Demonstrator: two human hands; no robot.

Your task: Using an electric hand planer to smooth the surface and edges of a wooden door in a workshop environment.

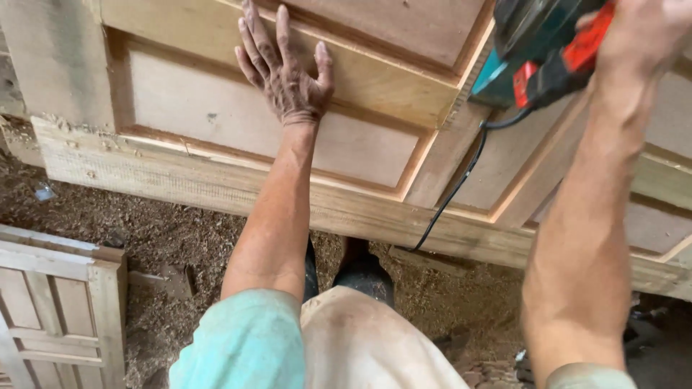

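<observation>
- While I look down past my knees, the panelled wooden door (375, 155) lies flat, likely so its face can be worked
- My left hand (285, 68) lies on the door's rail, fingers splayed and gripping nothing, apparently bracing it
- My right hand (638, 32) is clenched round the teal power sander (537, 50) at the door's right stile, its black cord (454, 194) hanging over the door's near edge
- Sawdust (180, 238) covers the ground below the door, another door (58, 310) lying to its lower left

A panelled wooden door (339, 155) lies flat, pale frame around reddish recessed panels, its near edge rough and dusty. On the door's middle rail, a left hand (288, 72) presses flat, fingers spread. Over the door's upright stile, a right hand (641, 32) grips a teal-and-red power sander (537, 50), its black cord trailing across the door.
</observation>
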